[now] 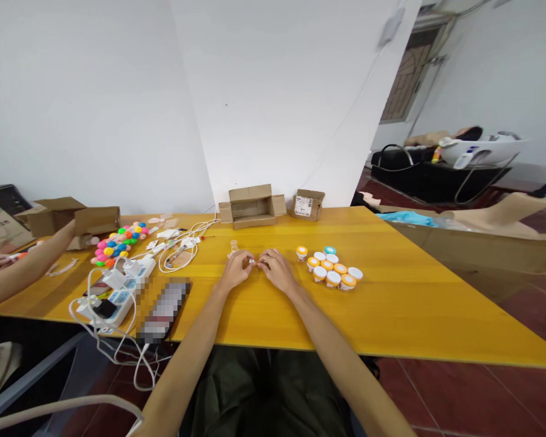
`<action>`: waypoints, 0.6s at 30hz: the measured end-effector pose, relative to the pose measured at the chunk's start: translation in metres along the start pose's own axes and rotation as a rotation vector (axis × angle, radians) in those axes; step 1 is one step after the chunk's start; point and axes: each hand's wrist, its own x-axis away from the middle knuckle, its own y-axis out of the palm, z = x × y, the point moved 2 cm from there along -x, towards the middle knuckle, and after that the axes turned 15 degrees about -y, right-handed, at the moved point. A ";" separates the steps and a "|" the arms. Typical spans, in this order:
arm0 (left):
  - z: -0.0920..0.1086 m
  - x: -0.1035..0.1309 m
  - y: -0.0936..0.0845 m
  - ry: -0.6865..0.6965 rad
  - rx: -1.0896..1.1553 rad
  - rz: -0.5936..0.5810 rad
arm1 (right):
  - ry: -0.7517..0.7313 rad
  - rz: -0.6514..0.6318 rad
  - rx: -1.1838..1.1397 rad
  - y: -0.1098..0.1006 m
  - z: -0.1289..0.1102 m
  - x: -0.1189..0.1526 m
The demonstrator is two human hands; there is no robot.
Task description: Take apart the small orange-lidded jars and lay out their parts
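Observation:
Over the middle of the yellow table [255, 315], my left hand [237, 271] is closed in a pinch on a tiny white item [252, 261]. Close beside it, my right hand [274, 269] has its fingers pressed together near the same item; what they hold is too small to name. Just behind my left hand stands a small clear container [233, 245] with a tan top. To the right of my hands, several small jars [332, 278] with white, orange and teal lids form a group.
Two open cardboard boxes [252, 209] stand at the back. Toward the left lie a phone [164, 312], a power strip [125, 294], white cables and colourful balls [118, 243]. Another person's arm [31, 267] reaches in at far left.

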 end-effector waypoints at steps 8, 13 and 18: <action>0.000 0.000 -0.002 0.015 0.013 0.048 | -0.063 -0.014 -0.022 -0.003 -0.002 0.001; -0.003 -0.001 -0.002 0.021 0.012 0.063 | -0.101 -0.047 0.003 -0.004 -0.004 0.001; -0.002 -0.001 -0.002 0.010 -0.004 0.064 | -0.186 -0.132 0.064 -0.003 -0.008 0.001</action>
